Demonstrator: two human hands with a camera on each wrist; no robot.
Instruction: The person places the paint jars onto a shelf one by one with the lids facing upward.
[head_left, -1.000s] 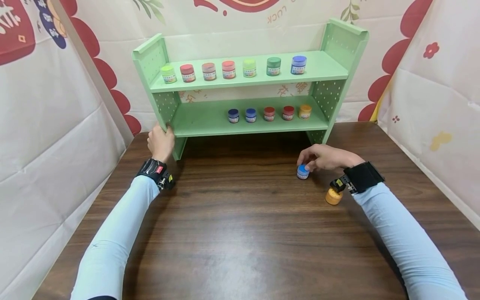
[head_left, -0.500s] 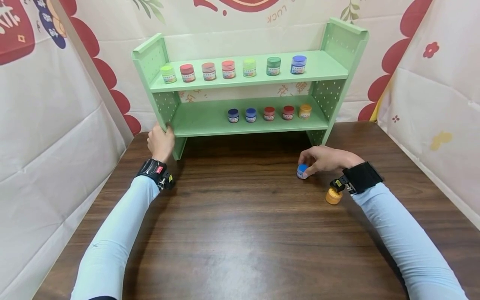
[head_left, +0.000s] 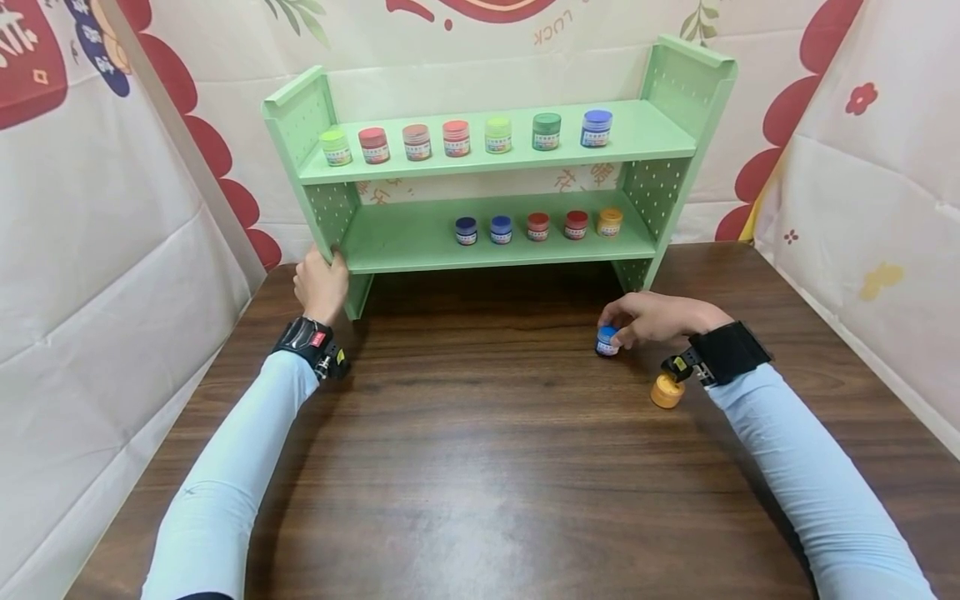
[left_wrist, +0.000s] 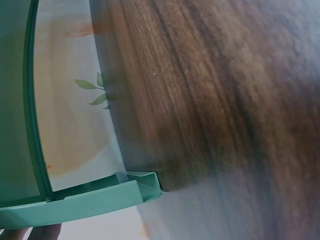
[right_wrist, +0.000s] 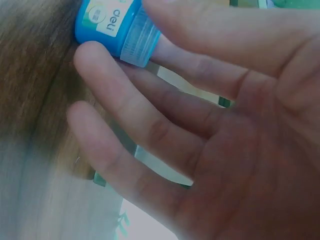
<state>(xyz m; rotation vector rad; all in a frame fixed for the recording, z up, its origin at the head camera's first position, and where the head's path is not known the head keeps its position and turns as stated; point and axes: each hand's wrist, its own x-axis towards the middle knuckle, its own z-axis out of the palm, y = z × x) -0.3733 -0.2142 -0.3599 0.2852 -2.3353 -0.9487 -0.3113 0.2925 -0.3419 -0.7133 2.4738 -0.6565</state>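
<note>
My left hand (head_left: 322, 286) grips the front edge of the left side panel of a green two-tier shelf (head_left: 487, 261). In the left wrist view the panel's foot (left_wrist: 105, 200) meets the table, and only bits of fingers show at the bottom left. My right hand (head_left: 651, 317) pinches a small blue paint jar (head_left: 607, 342) between thumb and fingers, at the table in front of the shelf's right end. Seen from the right wrist, the jar (right_wrist: 107, 22) has a white label and a clear ribbed lid, and the other fingers spread loosely. A yellow paint jar (head_left: 667, 392) stands close to the right wrist.
Several paint jars line the upper shelf, among them a dark green jar (head_left: 546, 132). Another row stands on the lower shelf, ending with an orange-yellow jar (head_left: 609, 222) at the right. The brown wooden table (head_left: 450, 467) has printed cloth (head_left: 135, 275) around it.
The blue jar turned slightly in my right hand's fingers and shifted a little to the right, its label now facing more forward. My left hand has stayed on the shelf.
</note>
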